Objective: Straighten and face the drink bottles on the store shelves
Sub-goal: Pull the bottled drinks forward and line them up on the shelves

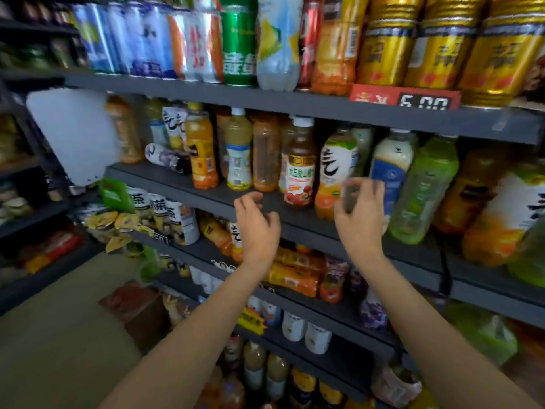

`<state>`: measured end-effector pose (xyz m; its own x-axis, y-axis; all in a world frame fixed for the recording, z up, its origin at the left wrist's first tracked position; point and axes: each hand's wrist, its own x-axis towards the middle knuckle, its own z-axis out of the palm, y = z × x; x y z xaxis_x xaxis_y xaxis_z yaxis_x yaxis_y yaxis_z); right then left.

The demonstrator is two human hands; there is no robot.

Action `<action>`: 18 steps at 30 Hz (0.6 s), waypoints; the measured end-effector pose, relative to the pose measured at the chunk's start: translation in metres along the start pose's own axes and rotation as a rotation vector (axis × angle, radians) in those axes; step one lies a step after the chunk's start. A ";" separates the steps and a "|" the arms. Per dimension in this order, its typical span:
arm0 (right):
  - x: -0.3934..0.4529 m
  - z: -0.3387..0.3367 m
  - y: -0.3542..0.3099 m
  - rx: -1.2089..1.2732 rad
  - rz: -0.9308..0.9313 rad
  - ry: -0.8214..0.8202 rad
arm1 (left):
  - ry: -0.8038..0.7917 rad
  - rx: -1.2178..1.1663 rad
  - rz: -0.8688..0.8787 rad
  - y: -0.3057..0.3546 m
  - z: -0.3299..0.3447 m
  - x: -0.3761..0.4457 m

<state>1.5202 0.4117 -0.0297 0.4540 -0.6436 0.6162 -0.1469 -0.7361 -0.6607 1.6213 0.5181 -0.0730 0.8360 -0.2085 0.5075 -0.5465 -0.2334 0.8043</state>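
1. My left hand [256, 224] hovers in front of the middle shelf [224, 199], fingers loosely curled and holding nothing; its grip is released
2. My right hand [358, 215] is raised a little higher and further right, fingers also loosely curled around empty air, though motion blur hides whether the fingertips graze the bottle behind them
3. The bottles I am tidying stand upright in a row along the front of that shelf, their long axes vertical, straight ahead of both hands and slightly above them
4. Nearest my right hand is the orange juice bottle with the white label [334, 178], just behind and left of my fingers; it leans a little to the left
5. Between my two hands stands the brown tea bottle with the red fruit label [299, 166], upright, close to the shelf edge
6. Further left, well apart from both hands, a small bottle lies on its side [168, 156], its long axis running along the shelf; my left hand is the nearer one to it
7. I judge the next reach belongs to my right hand, since the leaning orange bottle sits almost against it and needs only a short move forward to grasp and turn
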 end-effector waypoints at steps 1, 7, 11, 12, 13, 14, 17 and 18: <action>-0.001 0.024 -0.010 -0.004 -0.005 -0.036 | 0.000 0.005 -0.003 -0.014 -0.017 0.013; -0.015 0.164 -0.084 -0.020 -0.120 -0.376 | -0.013 0.087 -0.055 -0.110 -0.125 0.089; -0.009 0.248 -0.134 -0.118 -0.141 -0.615 | -0.153 0.069 -0.295 -0.167 -0.184 0.142; -0.005 0.265 -0.143 -0.149 -0.126 -0.679 | -0.234 0.010 -0.420 -0.177 -0.193 0.154; 0.000 0.282 -0.152 -0.184 -0.113 -0.730 | -0.302 -0.063 -0.542 -0.185 -0.201 0.163; 0.006 0.298 -0.159 -0.220 -0.105 -0.767 | -0.325 -0.119 -0.631 -0.193 -0.207 0.172; 0.031 0.344 -0.179 -0.314 -0.100 -0.795 | -0.263 -0.158 -0.698 -0.213 -0.220 0.195; 0.041 0.358 -0.184 -0.348 -0.122 -0.783 | -0.250 -0.199 -0.705 -0.216 -0.224 0.202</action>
<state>1.8802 0.5955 -0.0361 0.9400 -0.3204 0.1170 -0.2601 -0.8952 -0.3619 1.9193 0.7395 -0.0749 0.9341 -0.2878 -0.2110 0.1498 -0.2205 0.9638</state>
